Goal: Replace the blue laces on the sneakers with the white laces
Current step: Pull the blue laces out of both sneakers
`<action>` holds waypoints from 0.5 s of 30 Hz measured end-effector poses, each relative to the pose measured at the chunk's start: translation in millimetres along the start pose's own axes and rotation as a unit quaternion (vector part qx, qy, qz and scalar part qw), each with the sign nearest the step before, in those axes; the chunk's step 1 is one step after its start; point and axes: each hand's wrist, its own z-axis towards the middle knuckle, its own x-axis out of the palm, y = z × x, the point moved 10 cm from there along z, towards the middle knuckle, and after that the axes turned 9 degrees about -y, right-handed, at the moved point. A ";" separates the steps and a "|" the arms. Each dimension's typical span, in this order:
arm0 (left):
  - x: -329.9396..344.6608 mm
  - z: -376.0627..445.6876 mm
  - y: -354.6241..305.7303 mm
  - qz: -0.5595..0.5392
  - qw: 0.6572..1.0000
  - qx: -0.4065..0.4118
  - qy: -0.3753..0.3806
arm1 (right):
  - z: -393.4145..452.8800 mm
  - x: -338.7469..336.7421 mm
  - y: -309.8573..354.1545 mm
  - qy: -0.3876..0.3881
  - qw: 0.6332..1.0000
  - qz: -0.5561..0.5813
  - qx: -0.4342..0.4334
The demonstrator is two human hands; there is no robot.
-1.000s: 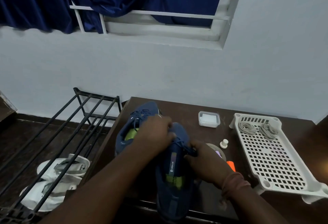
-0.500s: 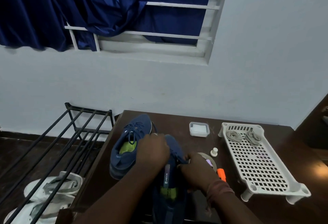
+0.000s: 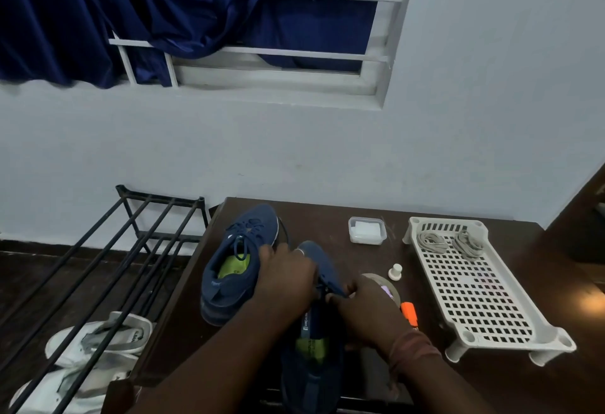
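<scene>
Head view, near sneaker: a dark blue mesh sneaker with a yellow-green insole [image 3: 312, 348] lies at the lower centre of the frame on the dark brown wooden counter [image 3: 327, 217], toe pointing up the frame.
Left grip: the left hand [image 3: 284, 277] rests over the sneaker's forefoot, fingers curled down onto it.
Right grip: the right hand [image 3: 366, 307] pinches a blue lace [image 3: 332, 289] at the eyelets, just beside the left hand.
Far sneaker: a second dark blue sneaker, laced in blue [image 3: 237, 259], lies left of centre, touching the left hand's side.
White laces: two coiled off-white laces [image 3: 450, 243] sit in the upper end of a white perforated plastic tray [image 3: 474, 299] at the right of the frame, well apart from the hands.
Counter items: a small clear lidded box [image 3: 366, 230], a small white cap [image 3: 395, 272] and an orange marker [image 3: 410, 313] lie between sneakers and tray.
Left of frame: a black metal rack [image 3: 108, 266] stands over white sandals [image 3: 82, 361] on the floor.
Top of frame: a dark blue curtain [image 3: 147, 4] hangs across a white-barred window.
</scene>
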 end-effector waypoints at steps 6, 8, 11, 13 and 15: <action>-13.1 11.9 29.0 -0.208 0.967 -0.146 -0.026 | 5.7 -4.0 0.3 0.024 1.000 0.006 0.015; -8.9 13.1 43.7 -0.416 0.886 -0.204 -0.021 | 8.3 -8.8 6.3 0.003 0.998 -0.054 -0.025; -0.1 11.0 50.8 -0.668 0.686 -0.288 -0.005 | 8.8 -10.9 14.2 -0.027 0.985 -0.155 -0.076; 2.3 14.2 56.4 -0.713 0.633 -0.302 -0.013 | 7.5 -8.6 15.6 -0.018 0.983 -0.165 -0.077; 2.2 18.1 59.3 -0.680 0.674 -0.288 -0.022 | 7.8 -6.3 13.9 -0.008 0.986 -0.153 -0.072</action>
